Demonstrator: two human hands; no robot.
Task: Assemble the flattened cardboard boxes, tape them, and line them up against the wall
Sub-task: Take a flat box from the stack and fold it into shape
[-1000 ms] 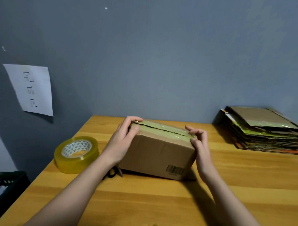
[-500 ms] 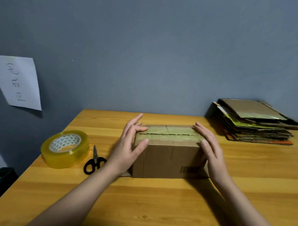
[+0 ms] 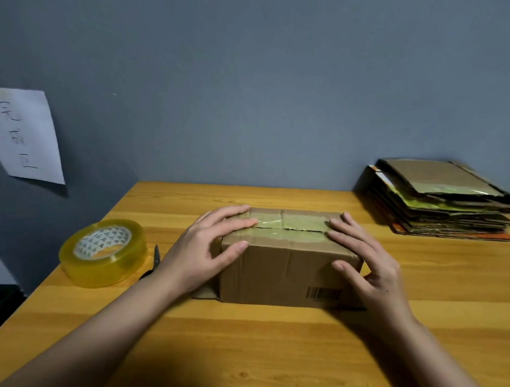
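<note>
Since a moment ago you have squared the box (image 3: pixel 288 262) to face you and flattened both palms on its top. Your left hand (image 3: pixel 207 249) and right hand (image 3: pixel 367 262) press its ends, fingers straight and grasping nothing, probably to hold the flaps shut mid-surface (image 3: pixel 270 355). Counted: one tape roll (image 3: pixel 103 252), one scissors (image 3: pixel 154 262), one flat-box stack (image 3: pixel 440 201).

Dim warm light, soft shadows, wide-angle edge distortion

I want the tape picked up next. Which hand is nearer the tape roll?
Left. The left hand rests on the box's left end, just right of the tape roll; the right hand is on the box's far end.
</note>
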